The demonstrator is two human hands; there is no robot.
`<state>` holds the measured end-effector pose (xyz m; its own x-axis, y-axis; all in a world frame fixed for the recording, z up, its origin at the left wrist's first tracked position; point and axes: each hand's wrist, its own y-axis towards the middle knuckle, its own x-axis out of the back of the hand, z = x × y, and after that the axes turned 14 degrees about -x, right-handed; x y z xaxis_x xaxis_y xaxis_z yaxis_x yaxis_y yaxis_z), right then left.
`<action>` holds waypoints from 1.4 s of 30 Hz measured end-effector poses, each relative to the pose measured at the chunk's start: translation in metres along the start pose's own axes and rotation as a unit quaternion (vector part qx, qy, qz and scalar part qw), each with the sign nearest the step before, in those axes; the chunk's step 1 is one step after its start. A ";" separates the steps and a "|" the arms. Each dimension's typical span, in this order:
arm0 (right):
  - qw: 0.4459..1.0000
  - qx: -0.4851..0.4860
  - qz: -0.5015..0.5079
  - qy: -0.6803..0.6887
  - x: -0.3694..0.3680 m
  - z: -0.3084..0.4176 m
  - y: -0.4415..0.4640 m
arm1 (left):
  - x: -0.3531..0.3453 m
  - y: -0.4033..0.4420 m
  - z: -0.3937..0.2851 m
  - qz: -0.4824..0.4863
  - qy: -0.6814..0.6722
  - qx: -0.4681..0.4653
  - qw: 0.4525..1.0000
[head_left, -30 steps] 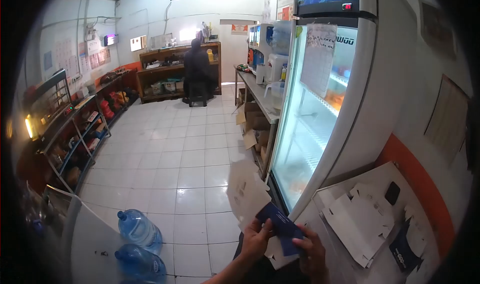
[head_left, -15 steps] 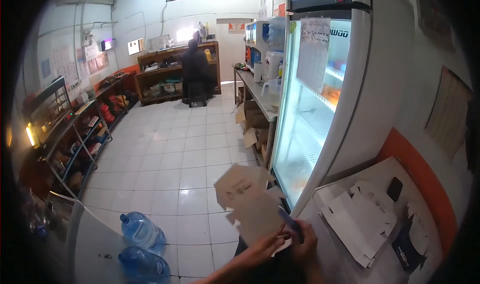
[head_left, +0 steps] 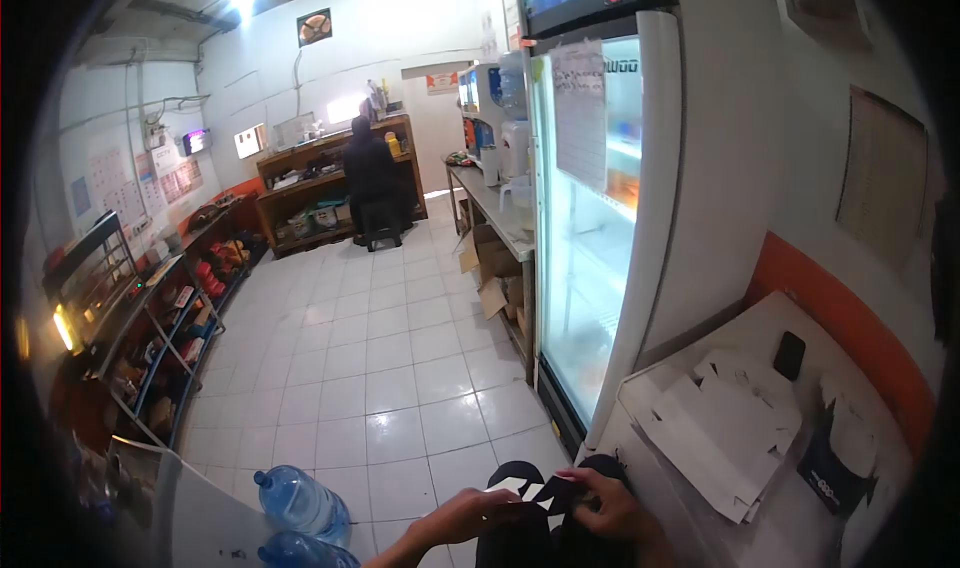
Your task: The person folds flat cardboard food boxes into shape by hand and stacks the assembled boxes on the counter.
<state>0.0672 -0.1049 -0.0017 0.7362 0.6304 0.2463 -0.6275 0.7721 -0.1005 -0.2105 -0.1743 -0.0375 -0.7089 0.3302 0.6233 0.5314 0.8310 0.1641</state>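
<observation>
Low over my knees, a cardboard box blank (head_left: 560, 488) shows dark and white portions, its folded shape partly hidden by my fingers. My left hand (head_left: 470, 516) pinches its white left edge. On the dark part at the other side, the fingers of my right hand (head_left: 608, 508) are closed. To the right on the white tabletop lie a stack of flat white box blanks (head_left: 715, 433) and a dark blue printed piece of carton (head_left: 835, 473). A black phone (head_left: 789, 355) rests behind them.
A lit glass-door fridge (head_left: 590, 238) stands just ahead on the right. Large blue water bottles (head_left: 305, 503) are on the tiled floor at left. Metal shelves (head_left: 165, 358) line the left wall. A person in dark clothes (head_left: 375, 178) sits on a stool at the far counter.
The blank was raised with its brown printed face showing; now it is lower, nearer my knees, and seen as narrow dark and white parts. My view has tilted up and turned right.
</observation>
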 end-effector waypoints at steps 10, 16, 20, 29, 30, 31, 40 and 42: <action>0.968 0.177 -0.093 -0.152 -0.031 -0.012 0.000 | -0.008 -0.003 0.025 -0.020 -0.294 0.026 0.955; 0.920 0.216 -0.182 -0.272 -0.037 -0.010 -0.002 | -0.007 0.004 -0.022 -0.151 -0.212 0.065 0.963; 0.901 0.271 -0.187 -0.282 -0.042 -0.001 -0.012 | 0.009 0.000 -0.055 -0.106 -0.102 -0.001 0.989; 0.800 0.295 -0.177 -0.491 0.045 0.043 -0.095 | 0.047 -0.013 -0.149 -0.030 0.140 -0.271 0.952; 0.765 0.301 -0.245 -0.515 0.056 0.048 -0.111 | 0.049 -0.008 -0.147 -0.064 0.206 -0.307 0.927; 0.721 0.311 -0.305 -0.539 0.067 0.051 -0.131 | 0.048 -0.006 -0.145 -0.107 0.272 -0.340 0.894; 0.515 -0.133 -0.603 -0.594 0.269 -0.014 -0.278 | 0.013 0.029 -0.113 -0.110 0.071 -0.268 0.954; 0.551 -0.228 -0.584 -0.551 0.301 -0.041 -0.306 | 0.006 0.037 -0.115 -0.060 0.046 -0.238 0.968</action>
<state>0.4910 -0.1486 0.0635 -0.1885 -0.5564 0.8093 0.4246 0.6969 0.5780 -0.1417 -0.1932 0.0607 -0.7461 0.1837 0.6399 0.6168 0.5527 0.5605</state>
